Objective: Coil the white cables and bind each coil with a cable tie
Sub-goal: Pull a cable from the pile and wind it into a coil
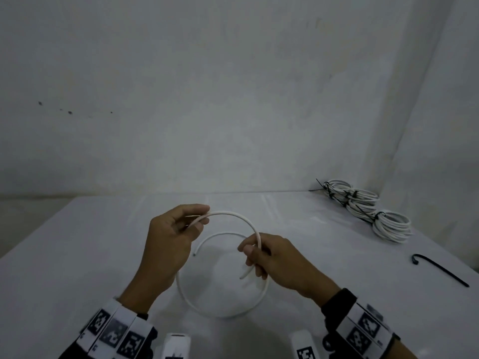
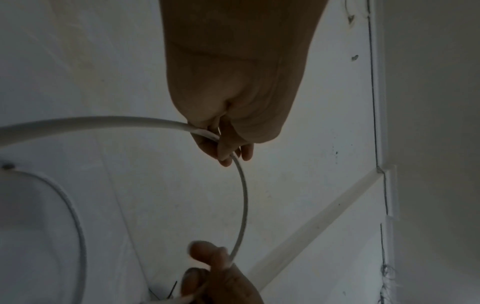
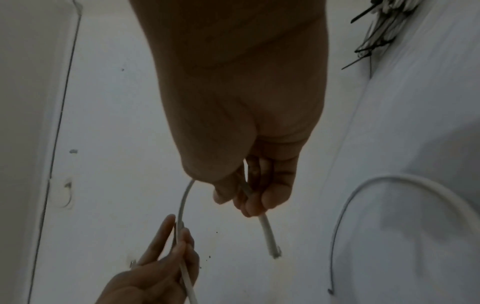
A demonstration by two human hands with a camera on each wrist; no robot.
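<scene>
Above the counter (image 1: 77, 242), the left hand (image 1: 168, 237) and right hand (image 1: 272, 257) each pinch the white cable (image 1: 233, 216), one loop formed; the stiff cable could spring open if either pinch slackens before tying.

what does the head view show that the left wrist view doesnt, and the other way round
Only the head view shows the bound coils at the table's far right and the loose black cable tie. Only the left wrist view shows the left hand's palm side from below. Both show the left hand and right hand gripping the white cable.
</scene>
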